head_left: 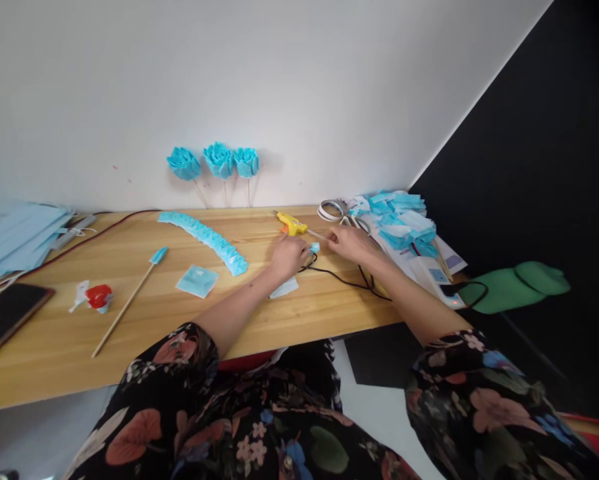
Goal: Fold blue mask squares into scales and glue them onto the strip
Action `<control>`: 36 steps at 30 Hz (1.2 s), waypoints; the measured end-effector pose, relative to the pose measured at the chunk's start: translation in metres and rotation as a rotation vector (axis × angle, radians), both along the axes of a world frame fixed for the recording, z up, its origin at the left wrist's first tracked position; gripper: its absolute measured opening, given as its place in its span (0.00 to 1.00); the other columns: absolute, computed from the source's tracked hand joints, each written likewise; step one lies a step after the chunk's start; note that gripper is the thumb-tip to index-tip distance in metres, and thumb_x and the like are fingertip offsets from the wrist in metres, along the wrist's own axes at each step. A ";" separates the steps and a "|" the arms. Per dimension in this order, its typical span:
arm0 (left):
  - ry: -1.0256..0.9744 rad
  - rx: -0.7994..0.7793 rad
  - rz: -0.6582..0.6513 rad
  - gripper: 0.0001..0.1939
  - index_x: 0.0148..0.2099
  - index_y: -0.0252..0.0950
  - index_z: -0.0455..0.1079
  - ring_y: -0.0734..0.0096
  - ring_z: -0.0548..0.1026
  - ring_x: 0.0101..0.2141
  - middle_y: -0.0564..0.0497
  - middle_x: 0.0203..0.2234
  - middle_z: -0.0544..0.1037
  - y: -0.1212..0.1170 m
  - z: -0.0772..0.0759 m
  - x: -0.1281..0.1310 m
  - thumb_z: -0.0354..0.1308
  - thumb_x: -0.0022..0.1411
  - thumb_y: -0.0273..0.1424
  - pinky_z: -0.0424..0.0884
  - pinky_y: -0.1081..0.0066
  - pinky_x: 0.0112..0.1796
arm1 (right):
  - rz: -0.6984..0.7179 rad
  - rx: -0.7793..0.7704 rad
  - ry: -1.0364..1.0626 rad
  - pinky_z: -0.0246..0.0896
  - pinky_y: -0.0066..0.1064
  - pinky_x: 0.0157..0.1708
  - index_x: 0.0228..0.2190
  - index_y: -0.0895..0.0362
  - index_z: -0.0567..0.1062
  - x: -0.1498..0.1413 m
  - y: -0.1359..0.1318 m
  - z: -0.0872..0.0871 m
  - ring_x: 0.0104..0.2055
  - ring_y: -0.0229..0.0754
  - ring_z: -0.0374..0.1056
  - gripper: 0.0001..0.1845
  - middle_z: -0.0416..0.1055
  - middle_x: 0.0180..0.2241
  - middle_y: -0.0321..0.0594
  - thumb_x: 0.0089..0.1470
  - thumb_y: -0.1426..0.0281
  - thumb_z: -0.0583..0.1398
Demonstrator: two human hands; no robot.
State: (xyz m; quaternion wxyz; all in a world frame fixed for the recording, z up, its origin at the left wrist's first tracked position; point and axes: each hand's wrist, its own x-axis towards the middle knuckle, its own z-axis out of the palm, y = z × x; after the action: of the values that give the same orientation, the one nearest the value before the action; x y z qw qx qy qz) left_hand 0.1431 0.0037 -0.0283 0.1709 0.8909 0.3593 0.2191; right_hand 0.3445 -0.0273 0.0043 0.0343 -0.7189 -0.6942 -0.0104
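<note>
My left hand [288,256] pinches a small blue folded piece [314,247] at the tip of a thin wooden stick [320,235]. My right hand [348,243] holds that stick from the other side, fingers closed on it. Both hands rest over the wooden table [279,320], just in front of a yellow glue gun [291,223] whose black cord [344,280] trails toward the right. A pale blue square [284,288] lies under my left wrist.
Three blue paper roses [219,160] lean on the wall. A long row of folded blue petals [204,237], a blue square [197,280], a stick with a blue tip [129,300], a red-capped item [98,296], a dark tablet [4,313] and stacked blue masks [14,237] lie left. Blue scraps [402,223] pile right.
</note>
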 end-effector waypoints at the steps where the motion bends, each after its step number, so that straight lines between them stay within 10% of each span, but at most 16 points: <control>1: 0.001 0.015 -0.011 0.11 0.34 0.36 0.77 0.60 0.77 0.41 0.46 0.35 0.83 0.000 0.000 -0.001 0.55 0.68 0.29 0.65 0.60 0.54 | 0.007 -0.018 0.000 0.55 0.31 0.33 0.37 0.56 0.78 0.000 -0.003 0.001 0.39 0.46 0.75 0.06 0.82 0.39 0.43 0.59 0.68 0.61; 26: -0.006 -0.063 -0.048 0.13 0.34 0.35 0.77 0.58 0.77 0.39 0.43 0.35 0.82 0.008 0.004 -0.010 0.55 0.69 0.31 0.67 0.65 0.40 | 0.011 0.025 0.034 0.59 0.32 0.39 0.38 0.58 0.79 -0.014 0.001 -0.008 0.43 0.47 0.74 0.14 0.81 0.42 0.48 0.67 0.65 0.54; 36: -0.964 -0.596 0.030 0.13 0.30 0.36 0.71 0.71 0.73 0.30 0.53 0.25 0.77 0.018 0.014 -0.013 0.61 0.63 0.39 0.68 0.71 0.37 | -0.035 0.109 0.207 0.63 0.33 0.46 0.48 0.56 0.79 0.005 -0.057 0.009 0.46 0.46 0.74 0.17 0.80 0.47 0.44 0.66 0.65 0.54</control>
State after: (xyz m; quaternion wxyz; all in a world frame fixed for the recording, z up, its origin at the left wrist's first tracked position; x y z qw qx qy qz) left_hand 0.1298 0.0214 -0.0142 0.5565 0.5983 0.2997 0.4925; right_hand 0.3498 -0.0843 0.0134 0.1447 -0.7252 -0.6727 0.0254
